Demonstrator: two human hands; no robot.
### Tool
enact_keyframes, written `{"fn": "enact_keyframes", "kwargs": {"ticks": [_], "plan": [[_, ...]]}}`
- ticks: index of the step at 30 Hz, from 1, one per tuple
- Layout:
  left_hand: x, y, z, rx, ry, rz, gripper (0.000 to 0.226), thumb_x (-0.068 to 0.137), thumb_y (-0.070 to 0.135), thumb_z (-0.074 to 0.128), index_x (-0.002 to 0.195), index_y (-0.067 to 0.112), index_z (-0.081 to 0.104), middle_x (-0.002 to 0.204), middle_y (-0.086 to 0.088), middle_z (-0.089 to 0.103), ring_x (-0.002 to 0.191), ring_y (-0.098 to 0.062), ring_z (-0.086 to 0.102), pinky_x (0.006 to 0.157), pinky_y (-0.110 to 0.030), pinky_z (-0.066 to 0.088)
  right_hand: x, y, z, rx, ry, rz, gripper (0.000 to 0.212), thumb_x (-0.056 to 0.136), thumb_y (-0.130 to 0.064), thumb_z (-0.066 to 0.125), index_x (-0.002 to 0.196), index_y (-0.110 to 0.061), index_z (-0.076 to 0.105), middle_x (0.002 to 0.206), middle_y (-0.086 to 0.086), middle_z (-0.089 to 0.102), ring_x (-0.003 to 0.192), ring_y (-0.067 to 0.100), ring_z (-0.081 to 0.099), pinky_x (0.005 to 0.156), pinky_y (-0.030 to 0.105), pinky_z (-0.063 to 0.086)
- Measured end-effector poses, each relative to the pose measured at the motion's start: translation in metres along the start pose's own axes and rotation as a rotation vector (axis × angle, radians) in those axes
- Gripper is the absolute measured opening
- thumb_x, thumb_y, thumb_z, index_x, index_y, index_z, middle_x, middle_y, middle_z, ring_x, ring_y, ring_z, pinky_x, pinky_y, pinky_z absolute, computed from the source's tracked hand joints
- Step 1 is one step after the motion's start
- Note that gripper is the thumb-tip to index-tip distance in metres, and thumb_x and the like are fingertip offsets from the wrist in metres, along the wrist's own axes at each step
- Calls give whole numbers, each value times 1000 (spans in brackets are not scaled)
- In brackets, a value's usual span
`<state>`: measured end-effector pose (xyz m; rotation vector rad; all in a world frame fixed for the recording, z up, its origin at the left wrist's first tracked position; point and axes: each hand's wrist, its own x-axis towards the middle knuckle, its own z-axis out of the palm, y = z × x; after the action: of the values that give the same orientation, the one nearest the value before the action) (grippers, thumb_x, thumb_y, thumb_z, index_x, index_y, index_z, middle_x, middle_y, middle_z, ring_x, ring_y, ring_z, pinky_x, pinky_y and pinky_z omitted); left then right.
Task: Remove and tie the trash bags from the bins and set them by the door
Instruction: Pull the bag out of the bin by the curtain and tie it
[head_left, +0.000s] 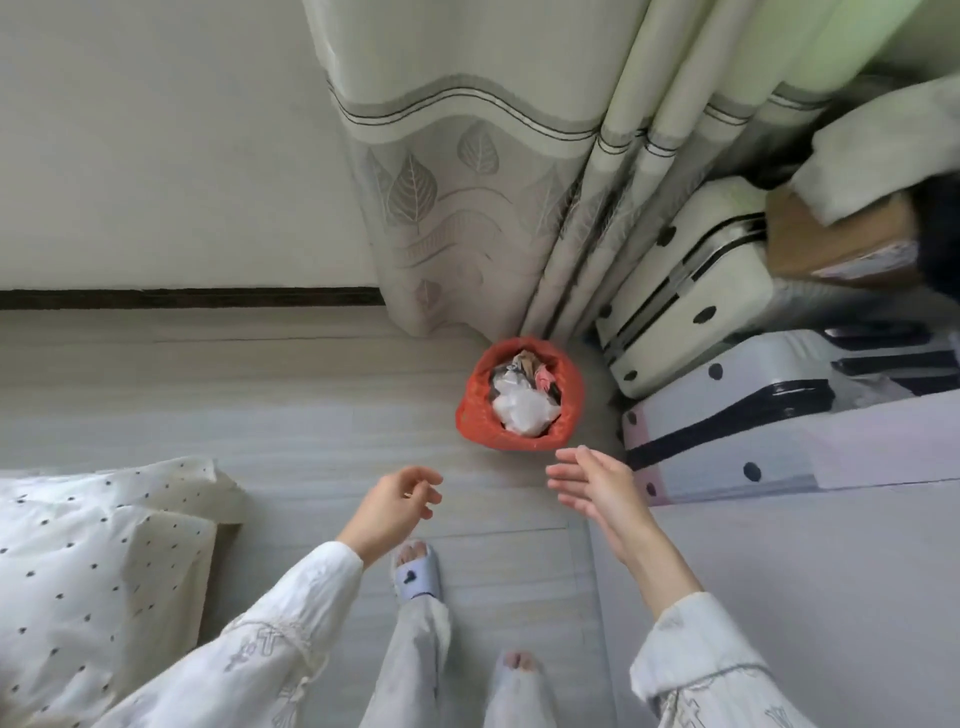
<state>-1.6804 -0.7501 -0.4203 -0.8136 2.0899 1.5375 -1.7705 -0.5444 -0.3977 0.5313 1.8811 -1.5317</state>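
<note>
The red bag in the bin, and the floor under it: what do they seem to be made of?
The red bag looks like thin plastic film, slightly glossy: it crinkles and folds over the bin's rim. The floor looks like pale laminate or wood planks with a matte finish: long board seams and faint grain show, though which of the two cannot be told.

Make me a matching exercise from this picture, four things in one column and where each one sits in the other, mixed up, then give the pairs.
Things:
1. trash bag
2. curtain
3. suitcases
4. pillow

Places:
A. hanging behind the bag, reaching the floor
B. low on the left, beside the left hand
C. stacked to the right of the bag
D. on the floor, just ahead of the right hand

Pairs: 1-D, 2-A, 3-C, 4-B
</note>
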Motion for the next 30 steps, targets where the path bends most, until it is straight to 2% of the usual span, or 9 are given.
{"fn": "enact_keyframes", "kwargs": {"ticks": [6, 9, 13, 15, 18, 21, 24, 27, 30], "plan": [[112, -30, 7, 183, -22, 19, 25, 91, 5, 40, 104, 17, 58, 101, -9, 67, 87, -25, 63, 76, -26, 46, 118, 32, 13, -189, 114, 30, 35, 99, -24, 33, 104, -2, 59, 88, 13, 63, 79, 23, 58, 65, 27, 47], [163, -65, 34, 377, -22, 102, 34, 91, 6, 41, 122, 11, 54, 124, -6, 60, 109, -24, 58, 92, -28, 41, 185, 78, 10, -474, 115, 5, 30, 96, -20, 39, 112, -5, 60, 108, 12, 66, 99, 26, 60, 86, 35, 46], [232, -125, 84, 580, -103, 264, 47, 89, 4, 43, 135, 11, 40, 143, -7, 42, 131, -25, 40, 106, -29, 31, 265, 143, 2, -797, 63, -13, 39, 95, -21, 41, 134, -14, 45, 136, 8, 52, 124, 25, 49, 101, 29, 35], [266, -154, 107, 626, -97, 368, 51, 83, 1, 47, 133, 5, 43, 140, -15, 44, 127, -32, 46, 104, -39, 42, 298, 172, -2, -814, 65, -52, 49, 95, -22, 42, 142, -15, 32, 148, 7, 36, 135, 24, 36, 109, 32, 29], [314, -192, 141, 764, -65, 531, 62, 67, -1, 62, 126, 0, 44, 130, -25, 52, 115, -41, 55, 87, -52, 51, 344, 215, -13, -869, 94, -160, 61, 94, -22, 46, 147, -14, 16, 157, 4, 14, 144, 20, 17, 114, 31, 19], [353, -214, 170, 938, 44, 678, 75, 65, 2, 71, 132, 0, 38, 138, -21, 46, 126, -37, 46, 97, -48, 42, 375, 257, -23, -1033, 77, -292, 69, 93, -23, 48, 148, -13, 6, 158, 0, -3, 146, 16, 4, 114, 29, 17], [387, -234, 188, 1050, 119, 804, 72, 75, 9, 61, 138, 1, 29, 146, -17, 35, 136, -31, 32, 114, -41, 23, 399, 286, -30, -1159, 110, -478, 75, 91, -24, 51, 148, -13, 3, 155, -4, -14, 144, 13, -8, 115, 27, 7], [417, -241, 194, 1153, 185, 897, 68, 81, 17, 47, 142, 4, 21, 150, -14, 28, 141, -26, 20, 112, -42, 18, 423, 302, -35, -1184, 205, -655, 86, 85, -26, 60, 148, -14, 2, 155, 1, -5, 144, 21, -1, 116, 33, 9], [442, -237, 197, 1213, 259, 996, 74, 80, 23, 55, 143, 5, 20, 150, -12, 28, 140, -25, 16, 115, -44, 11, 445, 313, -39, -1241, 312, -742, 98, 78, -36, 65, 148, -18, -1, 156, 3, 2, 143, 28, 3, 119, 37, 6]]}}
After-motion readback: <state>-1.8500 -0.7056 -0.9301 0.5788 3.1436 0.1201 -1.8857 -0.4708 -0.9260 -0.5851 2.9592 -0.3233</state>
